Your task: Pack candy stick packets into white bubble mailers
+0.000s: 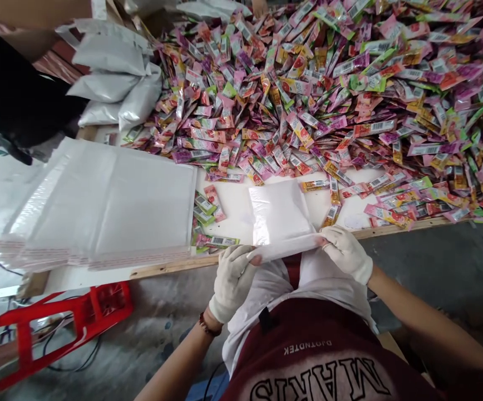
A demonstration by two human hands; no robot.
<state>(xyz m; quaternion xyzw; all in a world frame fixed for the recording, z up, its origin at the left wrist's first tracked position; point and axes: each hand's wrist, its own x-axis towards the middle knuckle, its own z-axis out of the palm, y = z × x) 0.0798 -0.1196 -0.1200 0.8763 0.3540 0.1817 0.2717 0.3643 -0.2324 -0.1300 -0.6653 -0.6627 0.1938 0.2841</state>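
Observation:
A white plastic mailing bag (281,211) lies at the table's front edge, its near end folded into a narrow flap. My left hand (233,278), in a white glove with bare fingertips, pinches the left end of that flap. At the flap's right end, my right hand (345,252), gloved the same way, grips the other corner. The bag looks plump, but its contents are hidden. Just beyond it spreads a big heap of colourful stick sachets (275,106). A few loose green and red sachets (210,207) lie to the bag's left.
Flat white mailing bags (141,206) are stacked on the left of the table (233,223). Filled white bags (108,86) are piled at the back left, near another person's dark clothing (16,94). A red plastic stool (66,328) stands below on the floor.

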